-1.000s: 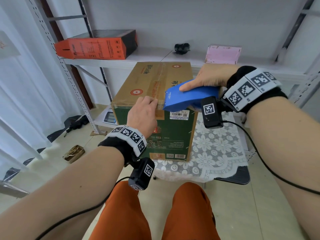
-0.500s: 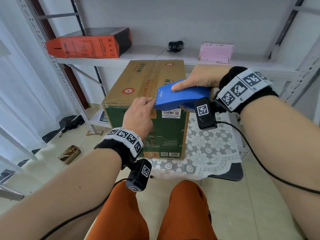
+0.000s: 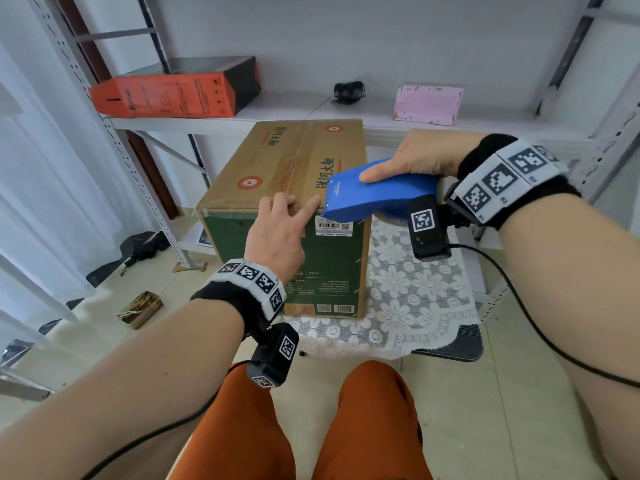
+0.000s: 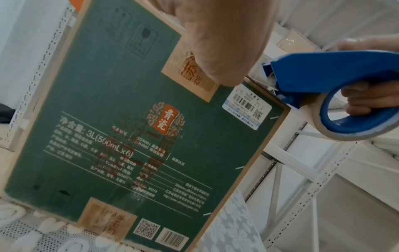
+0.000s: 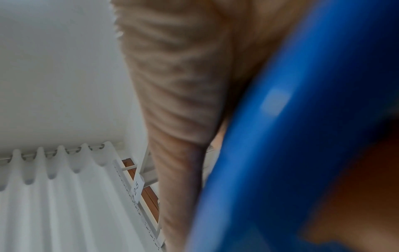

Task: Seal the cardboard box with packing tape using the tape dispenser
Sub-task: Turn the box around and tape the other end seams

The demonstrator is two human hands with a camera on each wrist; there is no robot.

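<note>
Shelving of white metal (image 3: 346, 112) stands close behind your brown-and-green cardboard box (image 3: 294, 174), carrying an orange carton (image 3: 166, 97), a small black object (image 3: 349, 91) and a pink box (image 3: 427, 103). Your left hand (image 3: 277, 233) rests at the box's near top edge, forefinger extended on the tape. Your right hand (image 3: 422, 155) grips the blue plastic tape dispenser (image 3: 374, 194), fingers wrapped through its handle, at the near right corner. Lace cloth (image 3: 408, 289) lies beneath the box.

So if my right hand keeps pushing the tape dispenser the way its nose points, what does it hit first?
Probably the left hand: its index fingertip sits right at the tape dispenser nose, on the cardboard box front edge.
</note>
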